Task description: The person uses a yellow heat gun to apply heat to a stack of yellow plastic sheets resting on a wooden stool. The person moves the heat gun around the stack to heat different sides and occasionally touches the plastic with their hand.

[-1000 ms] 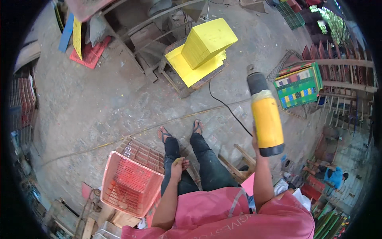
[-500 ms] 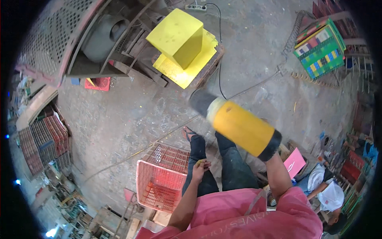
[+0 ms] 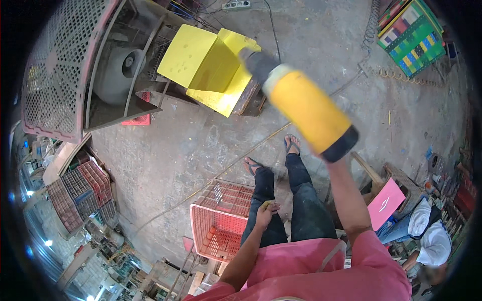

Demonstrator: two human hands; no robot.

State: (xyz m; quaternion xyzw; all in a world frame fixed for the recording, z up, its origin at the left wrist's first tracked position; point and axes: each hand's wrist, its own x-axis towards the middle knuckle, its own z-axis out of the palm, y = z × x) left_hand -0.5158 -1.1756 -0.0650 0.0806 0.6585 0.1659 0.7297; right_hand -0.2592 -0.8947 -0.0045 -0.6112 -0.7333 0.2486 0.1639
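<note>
My right hand [image 3: 335, 161] is raised close to the camera and grips a big yellow power tool [image 3: 306, 108]. The tool has black ends and its dark nose [image 3: 255, 59] slants up and to the left; its black base hides most of my fingers. My left hand [image 3: 265, 214] rests curled on my left thigh, pinching a small yellow piece [image 3: 269, 203]. I sit in a pink shirt and dark jeans, with my feet in sandals [image 3: 291, 144] on the concrete floor.
A red-pink plastic crate [image 3: 221, 233] stands by my left leg. Ahead are yellow boxes on a stand [image 3: 201, 62], a grey mesh cage with a drum [image 3: 60, 75] and a green multicoloured crate [image 3: 411, 35]. Another person [image 3: 422, 233] sits at the right by a pink board [image 3: 385, 203].
The yellow tool has tipped from upright to a slant pointing up-left and come closer to the camera. The view has swung left. My left hand has stayed on my thigh.
</note>
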